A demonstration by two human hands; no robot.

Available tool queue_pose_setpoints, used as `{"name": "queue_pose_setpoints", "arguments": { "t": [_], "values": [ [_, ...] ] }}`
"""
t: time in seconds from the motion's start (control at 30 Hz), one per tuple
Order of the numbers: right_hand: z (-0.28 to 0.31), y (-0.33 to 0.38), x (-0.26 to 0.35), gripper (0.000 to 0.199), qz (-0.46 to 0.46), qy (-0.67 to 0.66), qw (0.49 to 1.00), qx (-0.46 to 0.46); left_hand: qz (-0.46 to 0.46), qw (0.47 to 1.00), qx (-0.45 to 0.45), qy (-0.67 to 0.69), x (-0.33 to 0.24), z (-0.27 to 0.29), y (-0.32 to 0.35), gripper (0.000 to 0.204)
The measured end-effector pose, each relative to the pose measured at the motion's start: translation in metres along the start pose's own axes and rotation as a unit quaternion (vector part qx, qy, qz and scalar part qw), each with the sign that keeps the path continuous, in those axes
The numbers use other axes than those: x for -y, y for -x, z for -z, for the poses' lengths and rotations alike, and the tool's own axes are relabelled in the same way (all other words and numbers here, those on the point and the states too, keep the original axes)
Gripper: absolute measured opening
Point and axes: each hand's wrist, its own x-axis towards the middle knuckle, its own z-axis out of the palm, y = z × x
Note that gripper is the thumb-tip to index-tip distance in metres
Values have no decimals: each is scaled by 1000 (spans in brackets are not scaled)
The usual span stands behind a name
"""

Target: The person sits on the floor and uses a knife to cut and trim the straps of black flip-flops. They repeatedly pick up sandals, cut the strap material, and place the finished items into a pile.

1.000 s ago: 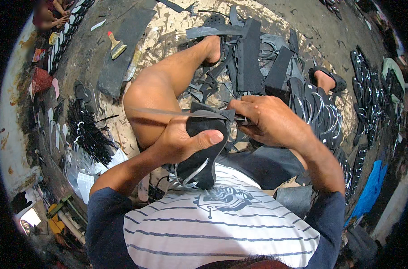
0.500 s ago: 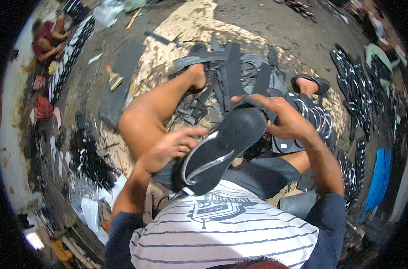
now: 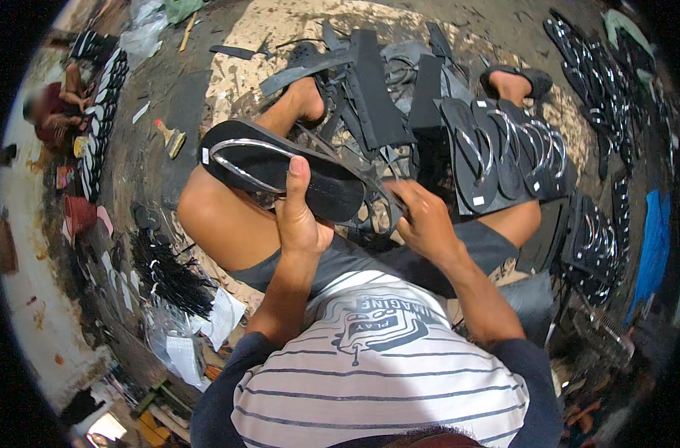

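Observation:
A black flip-flop (image 3: 328, 188) with a shiny silver strap is tilted above my legs, toe end to the left. My left hand (image 3: 304, 220) grips it from below and the near side, thumb pressed over the footbed beside the strap. A small white tag marks the toe end. Close to the heel end is my right hand (image 3: 427, 222), its fingers curled together. A thin dark strip shows by those fingertips; whether they pinch it or it lies among the scraps behind, I cannot tell.
Dark sheet offcuts (image 3: 377, 97) are heaped between my feet. Several silver-strapped flip-flops (image 3: 470, 160) lie over my right leg. A paintbrush (image 3: 170, 140) and a bundle of black straps (image 3: 168, 272) lie left. More flip-flops (image 3: 590, 112) line the right side. Another person (image 3: 52, 116) sits far left.
The flip-flop has swung left and turned, its toe now pointing left. My left hand has taken hold of it; my right hand has let go of the heel and moved down beside it.

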Motion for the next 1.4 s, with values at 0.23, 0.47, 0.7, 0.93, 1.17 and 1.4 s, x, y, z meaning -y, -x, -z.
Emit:
{"name": "queue_pose_setpoints", "arguments": {
  "t": [0.23,0.47,0.7,0.93,1.17,1.4],
  "values": [
    [15,-68,22,32,-250,-390,867,185,98,993,50,-40,1,43,-14,39],
    [100,-78,-92,46,-290,-540,755,-231,139,962,208,-113,60,-27,-51,59],
    [155,23,-56,44,-201,-483,758,-388,311,899,270,-150,185,-90,-72,38],
    [95,121,-24,41,-371,-299,813,-334,139,944,145,-262,265,-92,-108,42],
    [34,164,2,39,-350,-38,912,-208,242,937,152,-201,132,-130,-73,56],
    [46,85,-41,34,-290,82,938,-174,202,937,186,-218,114,-116,-63,45]
  ]
}}
